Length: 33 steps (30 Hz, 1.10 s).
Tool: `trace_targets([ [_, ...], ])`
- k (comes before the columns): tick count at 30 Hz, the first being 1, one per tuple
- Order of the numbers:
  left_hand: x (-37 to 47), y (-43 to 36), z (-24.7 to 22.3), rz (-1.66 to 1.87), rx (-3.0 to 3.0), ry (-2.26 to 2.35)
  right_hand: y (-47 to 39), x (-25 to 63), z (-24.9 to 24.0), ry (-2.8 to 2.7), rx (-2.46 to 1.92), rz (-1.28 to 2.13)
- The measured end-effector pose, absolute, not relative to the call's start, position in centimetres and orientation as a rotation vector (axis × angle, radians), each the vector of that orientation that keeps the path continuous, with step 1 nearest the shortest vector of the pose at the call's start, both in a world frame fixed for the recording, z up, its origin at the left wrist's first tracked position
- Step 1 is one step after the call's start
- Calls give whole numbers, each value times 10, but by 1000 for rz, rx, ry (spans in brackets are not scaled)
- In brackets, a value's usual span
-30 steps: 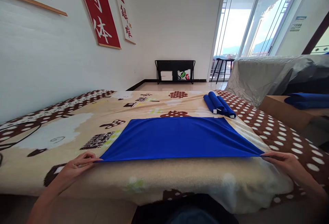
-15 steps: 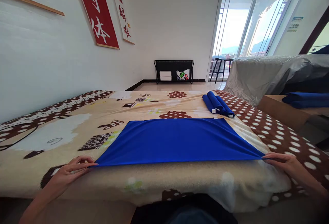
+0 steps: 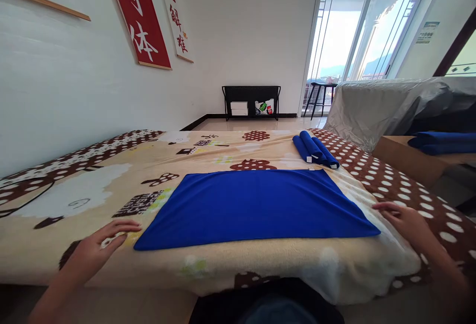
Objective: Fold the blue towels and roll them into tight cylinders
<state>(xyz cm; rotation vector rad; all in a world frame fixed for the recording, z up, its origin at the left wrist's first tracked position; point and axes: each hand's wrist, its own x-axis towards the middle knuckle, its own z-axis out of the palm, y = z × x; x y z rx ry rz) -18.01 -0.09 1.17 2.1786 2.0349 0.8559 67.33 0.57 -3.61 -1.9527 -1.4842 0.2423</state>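
A blue cloth (image 3: 256,207) lies spread out flat on the patterned blanket (image 3: 282,264), its near edge facing me and a small white tag at its far edge. Just left of its near left corner is my left hand (image 3: 100,242), with thumb and fingers apart and nothing between them. My right hand (image 3: 403,222) hovers by the near right corner, off the cloth, its fingers stretched out and empty. Beyond the cloth, toward the right, several rolled blue cloths (image 3: 316,150) with white tags lie side by side.
To the right stands a cardboard box (image 3: 409,160) with folded blue cloth (image 3: 442,142) on top. Behind it is a piece covered in clear plastic (image 3: 372,111). A black rack (image 3: 251,96) stands by the far wall, and a stool (image 3: 322,96) by the glass door.
Both hands have let go of the near corners of the blue cloth and moved slightly off it. The near edge has dropped onto the blanket, closer to me.
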Motion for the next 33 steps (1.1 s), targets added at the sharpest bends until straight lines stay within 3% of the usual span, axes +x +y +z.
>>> trace_targets([
  [3, -116, 21, 39, 953, 2207, 1842, 33, 592, -15, -1735, -1735, 134],
  [7, 5, 64, 54, 724, 2381, 1471, 77, 458, -6, -2112, -1503, 193],
  [11, 119, 116, 21, 464, 2575, 1317, 123, 358, -20, -2403, -1371, 273],
  [15, 172, 167, -22, 364, 2575, 1413, 164, 327, -37, -2455, -1457, 269],
  [19, 141, 199, -40, 276, 2494, 1654, 190, 372, -45, -2322, -1730, 206],
  [27, -36, 203, -30, 226, 2075, 2336, 182, 534, -51, -1959, -2221, 103],
  [33, -66, 197, -22, 205, 1972, 2477, 178, 554, -49, -1822, -2340, 50],
])
